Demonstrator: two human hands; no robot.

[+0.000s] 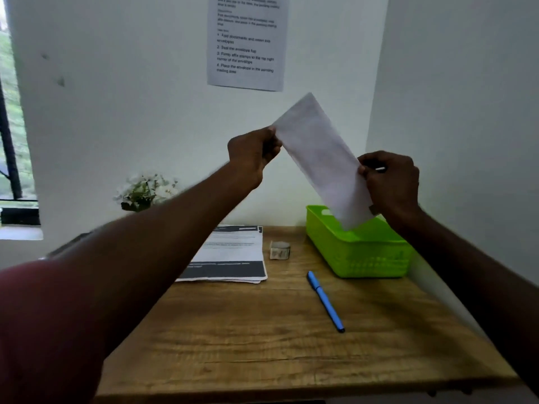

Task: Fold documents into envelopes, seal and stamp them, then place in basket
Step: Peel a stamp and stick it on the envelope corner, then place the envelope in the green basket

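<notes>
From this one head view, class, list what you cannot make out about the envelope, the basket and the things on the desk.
- Envelope: sealed or stamped? The side shown is motion-blurred; the right hand covers its lower corner.
- Green basket: its contents are hidden by its wall and the envelope.
- Document stack: the left arm covers its left part; the print is too small.
- Small roll: too blurred to identify.
- Left hand: fingers hidden behind the envelope's edge.

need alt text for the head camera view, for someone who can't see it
Two hands, left hand and right hand, hold a white envelope tilted in the air above a green basket on a wooden desk. On the desk lie a stack of documents, a blue pen and a small stamp roll.
</notes>
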